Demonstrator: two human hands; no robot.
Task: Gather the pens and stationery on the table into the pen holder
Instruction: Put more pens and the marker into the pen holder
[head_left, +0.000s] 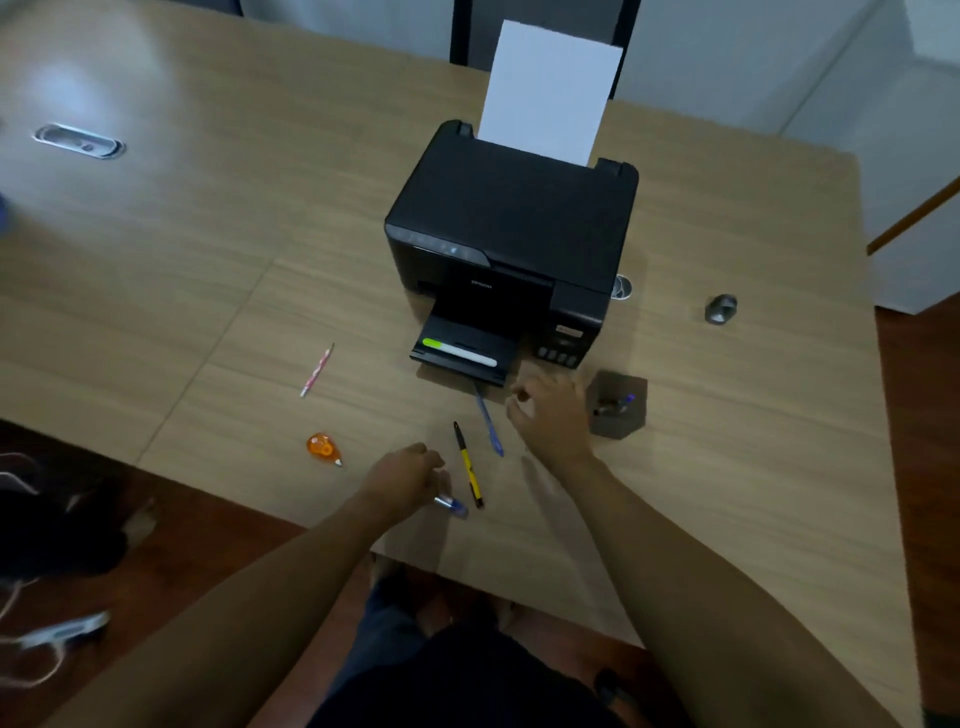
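Note:
A dark hexagonal pen holder stands on the wooden table right of the printer's tray, with a blue-capped pen inside. My right hand hovers just left of it, fingers loosely apart, holding nothing. My left hand is closed around a blue pen whose end sticks out toward the table's near edge. Between the hands lie a yellow-and-black pen and a blue pen. Farther left lie an orange correction tape and a pink-and-white pen. A white marker with a green cap rests on the printer's output tray.
A black printer with a white sheet in its feeder stands in the table's middle. A small grey metal object sits at the right. A cable grommet is at the far left. The table's near edge runs diagonally below my hands.

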